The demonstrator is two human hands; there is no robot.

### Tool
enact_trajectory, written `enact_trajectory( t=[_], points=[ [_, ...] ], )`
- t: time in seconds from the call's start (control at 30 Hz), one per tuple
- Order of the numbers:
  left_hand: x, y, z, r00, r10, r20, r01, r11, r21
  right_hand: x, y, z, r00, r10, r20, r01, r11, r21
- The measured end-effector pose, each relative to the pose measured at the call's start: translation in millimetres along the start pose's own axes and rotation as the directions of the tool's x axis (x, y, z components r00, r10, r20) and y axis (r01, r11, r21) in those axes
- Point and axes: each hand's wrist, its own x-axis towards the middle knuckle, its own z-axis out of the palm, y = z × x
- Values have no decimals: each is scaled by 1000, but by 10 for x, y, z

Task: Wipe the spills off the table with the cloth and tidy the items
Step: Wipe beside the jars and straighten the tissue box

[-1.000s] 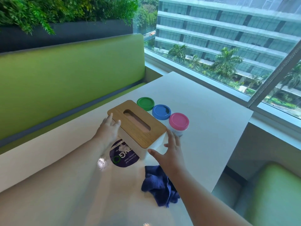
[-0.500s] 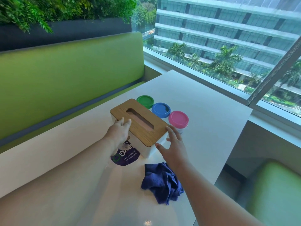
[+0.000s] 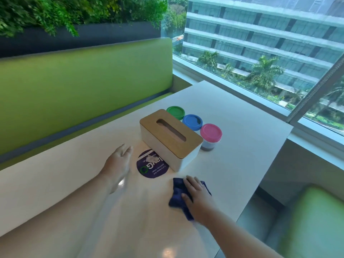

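A white tissue box with a wooden lid (image 3: pixel 170 137) stands in the middle of the white table (image 3: pixel 242 146). Behind it, in a row, are three tubs with a green lid (image 3: pixel 175 112), a blue lid (image 3: pixel 192 121) and a pink lid (image 3: pixel 211 132). My right hand (image 3: pixel 197 196) lies flat on the crumpled dark blue cloth (image 3: pixel 177 194) near the table's front edge. My left hand (image 3: pixel 119 162) hovers open left of a round purple sticker (image 3: pixel 151 167), which has a whitish smear on it.
A green bench seat (image 3: pixel 83 79) runs along the table's far side, with plants above it. A large window (image 3: pixel 260 53) is to the right. A green stool (image 3: pixel 312 220) sits below the table's right edge.
Both hands have let go of the tissue box, which now stands further back. My right hand has dropped onto the blue cloth; my left hand has pulled back to the left.
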Motion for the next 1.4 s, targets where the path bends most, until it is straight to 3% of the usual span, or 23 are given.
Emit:
enact_trajectory(
  t=[0.1, 0.23, 0.33, 0.63, 0.87, 1.0, 1.07, 1.17, 1.3, 1.4],
  points=[
    [-290, -180, -274, 999, -11, -32, 11, 1000, -14, -152, -135, 254, 998, -51, -40, 45, 989, -140],
    [-785, -460, -735, 999, 21, -48, -19, 999, 49, -285, -573, 579, 990, -139, 28, 142, 971, -190],
    [-1095, -667, -1028, 999, 28, -33, -24, 995, 93, -372, -982, 839, 969, -218, 117, 238, 951, -197],
    [-1959, -1554, -2231, 981, -162, -108, 182, 959, 218, -945, -2450, 1828, 853, -420, 309, 472, 875, -113],
    [-2355, -1914, -2778, 985, -154, -74, 171, 892, 419, -1309, -3256, 2288, 882, -378, 280, 344, 925, 164],
    [-2449, -2013, -3050, 992, -127, -1, 109, 848, 518, -1397, -3608, 2335, 909, -345, 236, 241, 894, 377],
    [-2474, -2001, -3183, 992, -121, 36, 94, 895, 436, -1428, -3734, 2308, 917, -337, 214, 203, 855, 477],
    [-2487, -1961, -3344, 977, -142, 158, 144, 990, 1, -1460, -3854, 2251, 919, -346, 188, 185, 801, 569],
    [-2411, -1903, -3478, 962, -99, 256, 178, 935, -307, -1437, -4000, 2195, 916, -358, 182, 168, 752, 637],
    [-2273, -1857, -3555, 976, -56, 210, 151, 867, -474, -1342, -4120, 2182, 909, -392, 138, 217, 730, 648]
  ],
)
